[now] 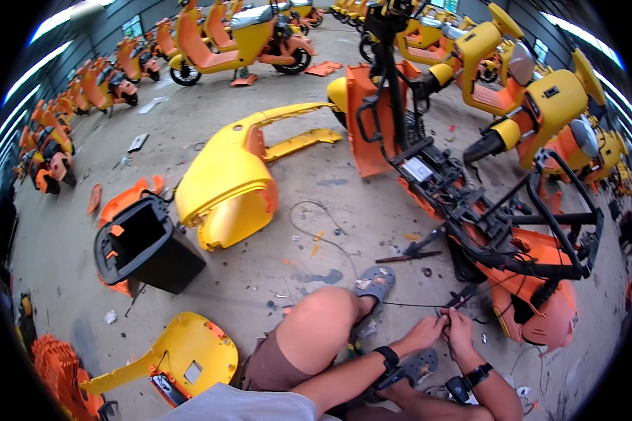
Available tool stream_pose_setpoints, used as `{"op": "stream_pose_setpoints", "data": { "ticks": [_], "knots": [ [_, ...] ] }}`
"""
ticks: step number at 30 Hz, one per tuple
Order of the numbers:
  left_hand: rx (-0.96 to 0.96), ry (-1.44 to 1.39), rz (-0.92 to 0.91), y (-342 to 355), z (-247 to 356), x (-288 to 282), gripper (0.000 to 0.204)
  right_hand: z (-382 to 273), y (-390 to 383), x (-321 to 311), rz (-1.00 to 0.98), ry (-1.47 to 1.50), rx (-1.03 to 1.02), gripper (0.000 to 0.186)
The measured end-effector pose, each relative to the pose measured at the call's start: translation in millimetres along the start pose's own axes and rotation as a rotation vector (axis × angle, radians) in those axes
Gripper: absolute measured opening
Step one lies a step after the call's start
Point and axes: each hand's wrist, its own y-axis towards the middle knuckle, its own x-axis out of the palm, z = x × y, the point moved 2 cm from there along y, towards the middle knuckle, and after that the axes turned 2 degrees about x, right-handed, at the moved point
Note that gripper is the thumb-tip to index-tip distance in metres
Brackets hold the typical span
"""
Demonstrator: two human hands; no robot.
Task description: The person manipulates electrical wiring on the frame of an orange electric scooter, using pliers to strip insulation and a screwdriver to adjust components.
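Observation:
In the lower right, my left hand (426,331) and my right hand (461,330) meet with fingers closed around a thin dark cable (407,305), which runs leftward past my grey clog. What else may lie between my fingertips is too small to tell. Just beyond them is a dark tool-like piece (460,298) with some pink on it. The stripped scooter frame (484,224), black tubing with exposed wiring and orange panels, lies tilted ahead of me on the right. Its pinkish-orange rear body piece (541,316) rests on the floor beside my right hand.
A yellow body shell (225,179), a black open box (182,259) and a yellow panel (196,351) lie on the grey floor (295,168) to the left. Orange pieces are stacked at lower left (56,372). Scooters (239,49) stand in rows behind; small debris and loose wire are scattered about.

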Motion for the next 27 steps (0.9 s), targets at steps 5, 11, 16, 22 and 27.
{"op": "stream_pose_setpoints", "data": {
  "ticks": [5, 11, 16, 22, 27],
  "knots": [
    [-0.018, 0.123, 0.042, -4, 21, 3, 0.048, -10, 1, -3, 0.099, -0.176, -0.063, 0.035],
    [0.026, 0.179, 0.108, -2, 2, 8, 0.049, -13, 1, -4, 0.125, -0.481, -0.347, 0.034],
    [-0.057, 0.288, 0.1, -7, 1, 19, 0.044, -15, -7, -11, 0.124, -0.558, -0.26, 0.035],
    [-0.054, 0.312, 0.078, -13, 2, 14, 0.042, -1, -5, -7, 0.146, -0.54, -0.225, 0.035],
    [-0.07, 0.313, 0.095, -20, -8, 9, 0.037, 6, -2, 2, 0.147, -0.561, -0.248, 0.034]
  ]
}}
